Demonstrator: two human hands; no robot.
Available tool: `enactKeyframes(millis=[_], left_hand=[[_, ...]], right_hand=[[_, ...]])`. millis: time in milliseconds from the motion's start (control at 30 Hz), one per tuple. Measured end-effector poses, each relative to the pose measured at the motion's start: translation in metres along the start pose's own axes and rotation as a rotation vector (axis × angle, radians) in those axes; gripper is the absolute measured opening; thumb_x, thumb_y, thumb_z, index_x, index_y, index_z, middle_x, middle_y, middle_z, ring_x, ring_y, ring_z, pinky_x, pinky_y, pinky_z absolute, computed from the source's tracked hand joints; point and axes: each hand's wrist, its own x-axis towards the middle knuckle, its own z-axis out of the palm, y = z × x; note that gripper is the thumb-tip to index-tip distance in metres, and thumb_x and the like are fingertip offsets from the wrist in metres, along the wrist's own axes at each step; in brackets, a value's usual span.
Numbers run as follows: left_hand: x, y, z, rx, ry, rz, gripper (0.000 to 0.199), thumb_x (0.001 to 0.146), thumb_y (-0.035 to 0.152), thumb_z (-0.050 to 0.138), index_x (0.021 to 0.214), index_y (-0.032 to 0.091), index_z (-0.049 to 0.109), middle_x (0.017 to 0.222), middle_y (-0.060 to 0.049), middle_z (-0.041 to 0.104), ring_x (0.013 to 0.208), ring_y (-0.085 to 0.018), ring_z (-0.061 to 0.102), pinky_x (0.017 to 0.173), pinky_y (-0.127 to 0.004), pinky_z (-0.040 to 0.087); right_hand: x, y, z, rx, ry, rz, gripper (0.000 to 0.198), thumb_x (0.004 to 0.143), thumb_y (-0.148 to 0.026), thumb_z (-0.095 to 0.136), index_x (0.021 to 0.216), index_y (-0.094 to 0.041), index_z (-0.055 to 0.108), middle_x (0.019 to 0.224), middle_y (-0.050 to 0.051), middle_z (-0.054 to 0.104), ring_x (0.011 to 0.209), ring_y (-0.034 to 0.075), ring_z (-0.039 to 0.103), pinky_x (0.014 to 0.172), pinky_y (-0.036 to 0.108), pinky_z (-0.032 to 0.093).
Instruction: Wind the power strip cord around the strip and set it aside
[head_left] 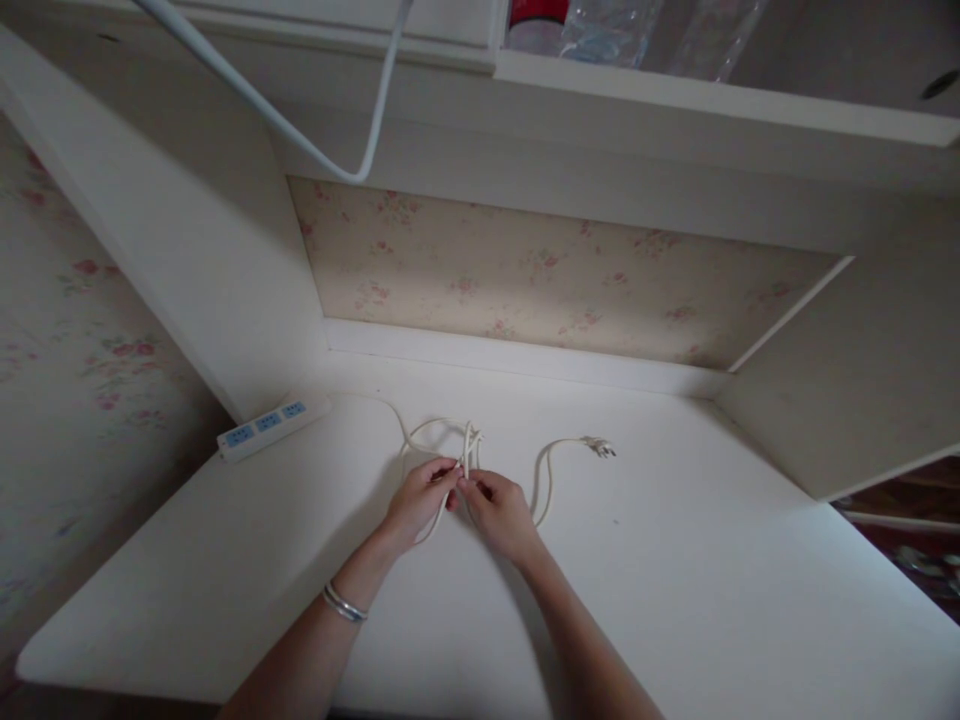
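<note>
A white power cord (471, 440) is gathered in a tangle or knot between my two hands, just above the desk. My left hand (424, 497) pinches the cord from the left, its fingers closed. From the right, my right hand (501, 508) grips the same bunch with thumb and fingertips. The exact way the strands cross is partly hidden by my fingers. One end of the cord runs left to a white power strip (271, 425) with blue sockets. At the other end a plug (600, 446) lies on the desk, right of my hands.
The white desk (720, 580) has a back wall with floral wallpaper (510, 275) and side panels. Above is a shelf (712, 105) with plastic bottles (611, 30). A pale bent tube (300, 135) hangs at upper left, in front of the shelf.
</note>
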Motion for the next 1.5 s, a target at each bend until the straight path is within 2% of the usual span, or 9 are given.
enactKeyframes(millis=[167,333,600,733,900,1000,1200,1333,1500], left_hand=[[-0.003,0.002,0.003,0.126,0.014,0.008,0.029,0.080,0.042,0.056,0.084,0.014,0.062,0.062,0.003,0.054,0.047,-0.008,0.048,0.047,-0.021,0.034],[-0.005,-0.004,0.009,0.275,-0.009,-0.030,0.029,0.079,0.042,0.053,0.081,0.015,0.061,0.049,0.005,0.050,0.042,-0.009,0.046,0.044,-0.020,0.030],[-0.004,-0.014,0.006,0.442,0.035,0.003,0.028,0.081,0.035,0.047,0.086,0.014,0.066,0.047,0.005,0.049,0.043,-0.011,0.048,0.044,-0.020,0.031],[-0.005,-0.012,0.007,0.453,0.037,0.030,0.027,0.082,0.031,0.045,0.083,0.014,0.066,0.051,0.004,0.050,0.044,-0.010,0.049,0.044,-0.020,0.032],[-0.006,-0.009,0.008,0.437,0.031,0.068,0.026,0.082,0.032,0.046,0.076,0.015,0.065,0.054,0.004,0.050,0.044,-0.009,0.049,0.046,-0.020,0.034],[-0.004,-0.014,0.008,0.392,0.013,0.057,0.027,0.082,0.035,0.048,0.083,0.014,0.066,0.052,0.004,0.050,0.042,-0.010,0.047,0.043,-0.020,0.032],[0.000,-0.023,0.007,0.354,0.007,0.030,0.032,0.083,0.039,0.047,0.086,0.014,0.066,0.047,0.004,0.047,0.040,-0.010,0.045,0.041,-0.020,0.030],[-0.002,-0.014,0.007,0.353,0.004,0.055,0.033,0.084,0.042,0.047,0.082,0.015,0.067,0.047,0.004,0.048,0.042,-0.010,0.045,0.043,-0.021,0.031],[-0.006,-0.005,0.008,0.332,-0.032,0.057,0.034,0.083,0.044,0.050,0.070,0.015,0.064,0.047,0.004,0.048,0.043,-0.009,0.044,0.043,-0.020,0.029]], right_hand=[[0.016,0.002,-0.009,0.143,-0.031,0.117,0.036,0.085,-0.047,0.051,0.077,-0.017,0.068,0.067,0.000,0.060,0.064,0.013,0.051,0.059,0.023,0.036],[0.039,-0.026,-0.025,0.423,0.233,0.127,0.031,0.082,-0.049,0.057,0.077,-0.019,0.062,0.058,-0.004,0.051,0.054,0.010,0.043,0.052,0.022,0.034],[0.090,-0.078,-0.109,1.278,0.341,0.396,0.025,0.095,-0.026,0.044,0.072,-0.018,0.051,0.055,-0.006,0.050,0.039,0.004,0.042,0.039,0.014,0.043],[0.101,-0.070,-0.129,1.378,0.448,0.493,0.030,0.098,-0.018,0.035,0.072,-0.018,0.050,0.054,-0.004,0.054,0.042,0.005,0.051,0.046,0.014,0.051],[0.079,-0.050,-0.099,1.178,0.295,0.339,0.012,0.087,-0.029,0.057,0.081,-0.020,0.061,0.066,-0.002,0.061,0.063,0.012,0.062,0.064,0.024,0.055],[0.059,-0.041,-0.074,0.946,0.154,0.251,0.022,0.079,-0.038,0.065,0.093,-0.021,0.065,0.079,0.000,0.062,0.073,0.014,0.062,0.066,0.026,0.052],[0.022,-0.018,-0.036,0.283,0.039,0.125,0.015,0.079,-0.027,0.054,0.086,-0.019,0.064,0.069,-0.001,0.058,0.064,0.014,0.054,0.060,0.025,0.043],[0.001,-0.011,-0.021,-0.285,-0.066,-0.057,0.027,0.079,-0.017,0.048,0.099,-0.022,0.065,0.090,0.004,0.063,0.082,0.016,0.057,0.076,0.028,0.043],[-0.004,-0.013,-0.014,-0.698,-0.158,0.004,0.027,0.085,-0.025,0.047,0.108,-0.026,0.062,0.106,0.005,0.063,0.090,0.019,0.061,0.076,0.028,0.042]])
